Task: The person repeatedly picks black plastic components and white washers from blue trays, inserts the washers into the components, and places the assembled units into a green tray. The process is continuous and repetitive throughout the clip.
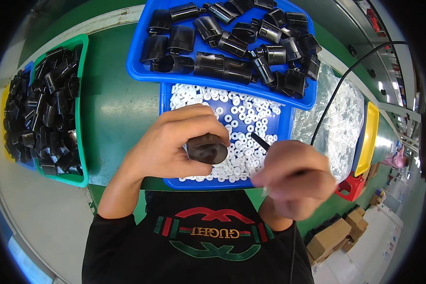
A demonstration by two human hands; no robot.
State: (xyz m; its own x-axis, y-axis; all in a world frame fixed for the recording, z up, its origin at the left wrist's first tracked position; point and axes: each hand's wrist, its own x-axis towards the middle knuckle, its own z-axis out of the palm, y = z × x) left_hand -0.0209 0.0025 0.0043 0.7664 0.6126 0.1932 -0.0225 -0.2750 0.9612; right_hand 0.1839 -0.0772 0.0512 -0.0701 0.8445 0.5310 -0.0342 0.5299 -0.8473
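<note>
The left hand [182,142] is closed around one black part [207,150], thumb and fingers wrapped about its sides, with its rounded end exposed. The fingers of the right hand [296,177] are curled closed on a thin black rod [260,141], which projects toward the upper left; motion blur hides the exact grip. Both hands, set apart, are above the near portion of the lower blue tray [285,127], which contains white washers [241,150]. Beyond it, the upper blue tray [133,64] overlaps its far edge and carries more black parts [232,45]. A green tray [84,109], also filled with black parts, is positioned at left; a clear bag [333,130] lies at right.
</note>
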